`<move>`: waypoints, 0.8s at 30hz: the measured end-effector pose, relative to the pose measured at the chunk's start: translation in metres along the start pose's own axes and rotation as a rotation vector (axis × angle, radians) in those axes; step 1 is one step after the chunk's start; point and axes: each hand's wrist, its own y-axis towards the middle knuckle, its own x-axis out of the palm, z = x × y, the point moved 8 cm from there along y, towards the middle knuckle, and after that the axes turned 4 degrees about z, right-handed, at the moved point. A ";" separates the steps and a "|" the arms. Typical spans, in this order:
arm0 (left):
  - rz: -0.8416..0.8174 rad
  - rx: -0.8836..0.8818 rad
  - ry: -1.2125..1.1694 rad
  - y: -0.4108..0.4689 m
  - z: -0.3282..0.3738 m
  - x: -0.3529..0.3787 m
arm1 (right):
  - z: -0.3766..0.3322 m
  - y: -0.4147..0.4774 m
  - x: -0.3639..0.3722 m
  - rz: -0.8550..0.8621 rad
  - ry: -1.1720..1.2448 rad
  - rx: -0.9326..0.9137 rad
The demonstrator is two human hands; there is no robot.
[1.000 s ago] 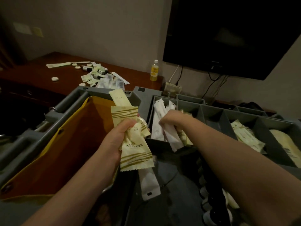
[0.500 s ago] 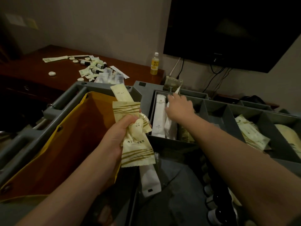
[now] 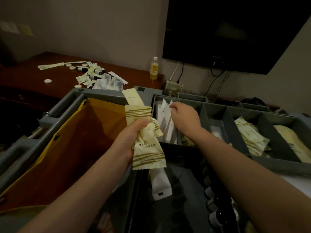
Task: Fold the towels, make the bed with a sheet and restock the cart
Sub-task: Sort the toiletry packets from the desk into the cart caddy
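- The left hand (image 3: 133, 137) is held raised, cream packets (image 3: 148, 148) clenched in curled fingers.
- The right hand (image 3: 185, 116) is stretched forward, palm down, a white sachet (image 3: 164, 111) pinched at its fingertips.

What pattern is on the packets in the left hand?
Pale cream packets with olive-green wavy stripes, gripped by the left hand; head view.

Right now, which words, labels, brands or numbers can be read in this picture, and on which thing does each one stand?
Nothing reads with certainty.
Striped sachet in the left hand: dark printed characters, too blurred to quote.
Yellow drink bottle on the desk: label characters, blurred.
Television: logo on lower edge, too small.
White packet pinched by the right hand: small marks, unreadable.
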 end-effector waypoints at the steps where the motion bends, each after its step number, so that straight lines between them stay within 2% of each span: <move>1: -0.001 -0.003 -0.001 -0.001 -0.001 0.002 | -0.011 -0.003 0.002 -0.036 -0.038 -0.086; 3: -0.006 -0.006 0.001 -0.002 -0.003 0.005 | -0.026 -0.013 0.020 -0.207 -0.154 -0.188; 6: -0.008 0.011 0.008 -0.006 -0.004 0.007 | -0.012 -0.021 0.055 -0.521 -0.279 -0.072; 10: -0.022 0.027 -0.002 -0.012 -0.004 0.004 | -0.007 -0.022 0.073 -0.648 -0.442 -0.093; 12: -0.012 0.049 -0.001 -0.016 -0.003 -0.001 | 0.000 -0.025 0.074 -0.668 -0.413 -0.083; 14: -0.019 0.058 0.004 -0.018 -0.004 -0.005 | 0.004 -0.026 0.070 -0.634 -0.334 -0.091; 16: -0.023 0.063 0.004 -0.019 -0.004 -0.007 | -0.002 -0.022 0.044 -0.406 -0.179 -0.081; 18: -0.032 0.075 0.027 -0.022 -0.006 -0.005 | -0.010 -0.024 0.001 -0.151 0.145 0.027; 19: -0.033 0.079 0.037 -0.025 -0.007 -0.003 | -0.014 -0.030 -0.014 -0.129 0.346 0.107; 21: -0.048 0.077 0.073 -0.025 -0.007 0.008 | -0.027 -0.052 -0.030 -0.256 0.683 0.239; 22: -0.042 0.065 0.102 -0.024 -0.008 0.014 | -0.033 -0.068 -0.036 -0.323 0.738 0.262; 24: -0.070 0.039 0.132 -0.020 -0.016 0.023 | -0.038 -0.098 -0.047 -0.379 0.683 0.234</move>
